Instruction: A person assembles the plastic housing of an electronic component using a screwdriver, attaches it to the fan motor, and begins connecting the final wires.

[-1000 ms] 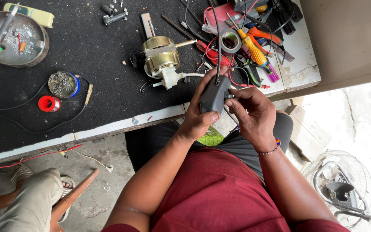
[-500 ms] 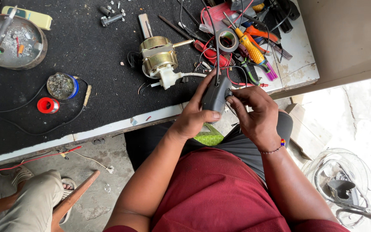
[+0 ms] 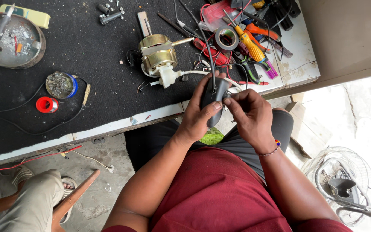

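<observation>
Left hand point(image 3: 200, 114) gripping dark oval casing point(image 3: 214, 98) at frame centre, right hand point(image 3: 250, 115) pinching its edge, fan motor point(image 3: 157, 53) on table point(image 3: 86, 99) above

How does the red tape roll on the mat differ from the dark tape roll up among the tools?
The red tape roll is smaller and bright red; the dark tape roll is wider and grey-black. The red one lies alone on open black mat beside a round blue tin; the dark one sits in the tool pile beside a yellow-handled screwdriver. Both lie flat with the centre hole facing up, away from both hands.
</observation>
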